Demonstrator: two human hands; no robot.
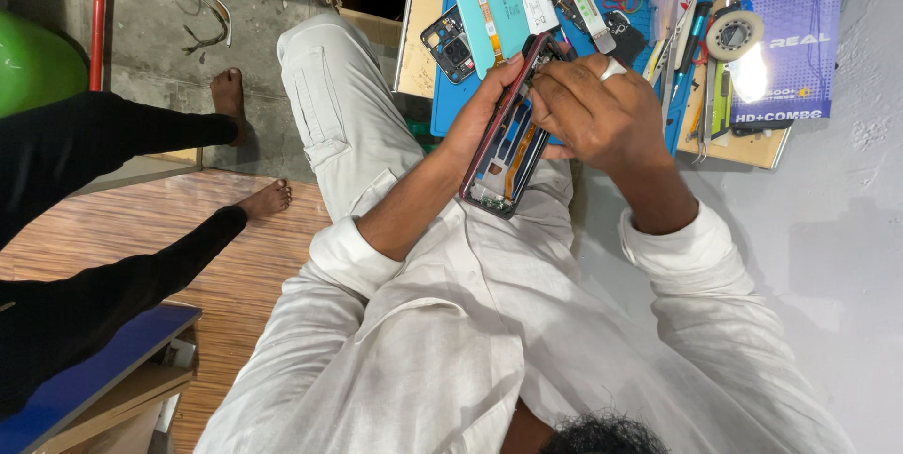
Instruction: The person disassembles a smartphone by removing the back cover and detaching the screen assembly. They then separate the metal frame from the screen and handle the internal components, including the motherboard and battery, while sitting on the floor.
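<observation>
Opened phone (509, 139): back off, internals exposed, held over lap, tilted. Left hand (478, 115): fingers wrapped round phone's edge, gripping. Right hand (593, 111): fingertips pressed together at phone's upper end; what they pinch cannot be told. Beyond: blue work mat (649, 2) with phone frame (450, 45), tools. Far right: tape roll (735, 34), purple booklet (795, 40).

Left hand (480, 115) cupped palm-up, fingers curled in a grip, forearm bare and angled up from the rolled white cuff. Right hand (593, 111) arched over it from the right, fingertips pinched down at the far end, likely thumb and forefinger. Ring on one right finger. Both sleeves pushed back.
</observation>
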